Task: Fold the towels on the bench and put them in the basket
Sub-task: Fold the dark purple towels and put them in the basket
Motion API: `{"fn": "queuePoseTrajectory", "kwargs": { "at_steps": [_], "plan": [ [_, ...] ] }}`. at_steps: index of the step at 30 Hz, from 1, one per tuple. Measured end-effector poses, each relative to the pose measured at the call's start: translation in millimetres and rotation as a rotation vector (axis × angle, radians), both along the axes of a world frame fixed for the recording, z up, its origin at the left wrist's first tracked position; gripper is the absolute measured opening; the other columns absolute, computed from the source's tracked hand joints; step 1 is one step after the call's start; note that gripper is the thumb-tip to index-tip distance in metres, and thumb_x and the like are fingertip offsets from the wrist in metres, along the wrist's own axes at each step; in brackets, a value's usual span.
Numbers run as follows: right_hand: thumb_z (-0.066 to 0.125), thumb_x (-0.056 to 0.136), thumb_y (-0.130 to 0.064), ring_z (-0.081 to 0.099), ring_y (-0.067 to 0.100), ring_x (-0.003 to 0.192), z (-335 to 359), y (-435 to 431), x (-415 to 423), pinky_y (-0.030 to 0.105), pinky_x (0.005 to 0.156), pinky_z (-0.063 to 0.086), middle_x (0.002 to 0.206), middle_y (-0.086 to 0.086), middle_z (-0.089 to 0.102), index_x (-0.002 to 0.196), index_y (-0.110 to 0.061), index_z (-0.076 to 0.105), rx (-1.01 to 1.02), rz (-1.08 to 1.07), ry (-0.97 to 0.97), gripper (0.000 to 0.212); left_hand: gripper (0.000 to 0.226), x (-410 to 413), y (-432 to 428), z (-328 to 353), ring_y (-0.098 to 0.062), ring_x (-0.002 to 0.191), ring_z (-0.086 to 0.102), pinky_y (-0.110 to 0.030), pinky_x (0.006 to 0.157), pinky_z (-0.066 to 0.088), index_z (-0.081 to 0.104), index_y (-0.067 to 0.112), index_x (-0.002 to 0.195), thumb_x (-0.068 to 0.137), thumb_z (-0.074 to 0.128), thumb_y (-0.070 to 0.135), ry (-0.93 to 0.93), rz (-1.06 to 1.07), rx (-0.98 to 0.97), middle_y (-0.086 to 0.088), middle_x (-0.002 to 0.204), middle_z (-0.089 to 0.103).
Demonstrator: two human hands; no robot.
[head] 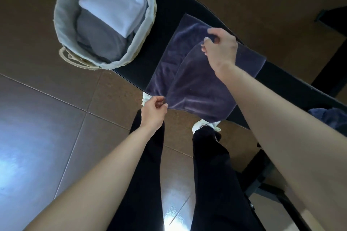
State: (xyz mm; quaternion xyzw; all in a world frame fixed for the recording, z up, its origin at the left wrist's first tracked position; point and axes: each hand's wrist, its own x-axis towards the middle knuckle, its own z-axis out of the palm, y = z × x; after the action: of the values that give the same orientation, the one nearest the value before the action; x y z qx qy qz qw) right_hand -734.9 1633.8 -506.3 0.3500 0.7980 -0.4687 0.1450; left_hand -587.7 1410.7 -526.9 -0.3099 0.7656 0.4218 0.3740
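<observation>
Done: folded towels point(114, 3) laid in basket point(62, 11).
Now: purple towel point(191, 84), on counter point(165, 5) beside basket, pinched mid-fold by left hand point(153, 111) and right hand point(220, 48).
Pending: blue towel point(330, 118), farther from basket.

A dark purple towel point(187, 80) lies spread across the black bench point(169, 5), one half raised over the other, its near edge hanging past the bench's front. At the bench's left end stands a round woven basket point(62, 15) with a pale liner, holding a folded white towel point(114, 3) atop a folded grey towel point(101, 41). A crumpled dark blue towel point(328, 118) lies at the bench's right.
</observation>
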Motion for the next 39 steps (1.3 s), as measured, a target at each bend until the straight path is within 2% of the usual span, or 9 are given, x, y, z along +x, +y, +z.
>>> {"fn": "queuePoseTrajectory", "kwargs": {
  "at_steps": [4,7,12,17,20,22,24,29,39],
  "plan": [
    [0.068,0.089,-0.010,0.068,0.002,0.098,-1,5,-4,0.028,0.096,0.056,0.094,-0.019,0.068,0.123,-0.017,0.068,0.045,0.263,-0.073,0.034,0.022,-3,-5,-1,-0.016,0.094,0.071,-0.028,0.089,0.056,0.077,0.013,0.116,0.095,0.074,0.018,0.036,-0.060,-0.049,0.002,0.102,0.074],
    [0.064,0.096,-0.018,0.071,0.010,0.090,3,11,-10,0.036,0.090,0.059,0.091,-0.008,0.073,0.111,-0.015,0.072,0.199,0.414,-0.031,0.017,0.017,-2,-9,0,-0.016,0.088,0.069,-0.027,0.085,0.053,0.077,0.013,0.109,0.094,0.075,0.022,0.036,-0.052,-0.047,0.002,0.095,0.074],
    [0.065,0.099,-0.028,0.046,0.016,0.104,10,12,-26,0.022,0.082,0.041,0.115,0.006,0.058,0.106,-0.014,0.074,0.448,0.499,0.086,0.018,0.013,6,-21,3,-0.018,0.088,0.070,-0.028,0.084,0.051,0.076,0.016,0.104,0.094,0.074,0.024,0.007,-0.066,-0.037,0.004,0.092,0.074],
    [0.061,0.101,-0.029,0.063,0.012,0.095,19,10,-38,0.030,0.088,0.054,0.103,-0.001,0.070,0.110,-0.016,0.071,0.329,0.532,0.051,0.019,0.003,11,-26,14,-0.016,0.082,0.071,-0.037,0.087,0.058,0.073,0.021,0.096,0.094,0.075,0.021,-0.039,0.000,0.085,0.002,0.088,0.074],
    [0.063,0.098,-0.034,0.067,0.014,0.092,22,12,-49,0.032,0.088,0.056,0.094,-0.006,0.070,0.103,-0.018,0.070,0.374,0.538,0.085,0.018,0.014,6,-30,30,-0.005,0.067,0.068,-0.025,0.072,0.056,0.071,0.020,0.086,0.093,0.075,0.009,-0.070,0.035,0.275,0.009,0.072,0.073],
    [0.064,0.096,-0.036,0.065,0.010,0.087,22,12,-58,0.024,0.084,0.053,0.090,-0.009,0.068,0.099,-0.020,0.070,0.395,0.543,0.125,0.017,0.019,-1,-39,37,-0.002,0.058,0.064,-0.018,0.063,0.052,0.071,0.016,0.082,0.092,0.073,0.000,-0.038,0.090,0.316,0.010,0.063,0.070],
    [0.063,0.097,-0.035,0.064,0.009,0.086,18,6,-66,0.023,0.083,0.052,0.090,-0.010,0.067,0.100,-0.019,0.069,0.397,0.551,0.147,0.017,0.018,-13,-49,33,-0.004,0.057,0.062,-0.019,0.062,0.052,0.071,0.015,0.081,0.091,0.073,0.000,0.038,0.182,0.216,0.008,0.063,0.069],
    [0.057,0.103,-0.028,0.062,0.015,0.094,-14,-17,-71,0.027,0.083,0.049,0.101,-0.003,0.067,0.113,-0.016,0.069,0.338,0.611,0.017,0.019,0.006,-33,-62,-4,-0.017,0.086,0.071,-0.031,0.086,0.054,0.075,0.021,0.093,0.092,0.075,0.026,0.000,0.123,-0.095,0.005,0.086,0.074],
    [0.054,0.104,-0.023,0.058,0.011,0.100,-35,-30,-88,0.030,0.088,0.050,0.112,-0.004,0.067,0.118,-0.021,0.068,0.276,0.537,0.026,0.020,0.012,-41,-59,-26,-0.020,0.103,0.063,-0.035,0.090,0.046,0.070,0.023,0.103,0.093,0.072,0.029,0.052,-0.012,-0.228,0.006,0.106,0.070]
  ]
}}
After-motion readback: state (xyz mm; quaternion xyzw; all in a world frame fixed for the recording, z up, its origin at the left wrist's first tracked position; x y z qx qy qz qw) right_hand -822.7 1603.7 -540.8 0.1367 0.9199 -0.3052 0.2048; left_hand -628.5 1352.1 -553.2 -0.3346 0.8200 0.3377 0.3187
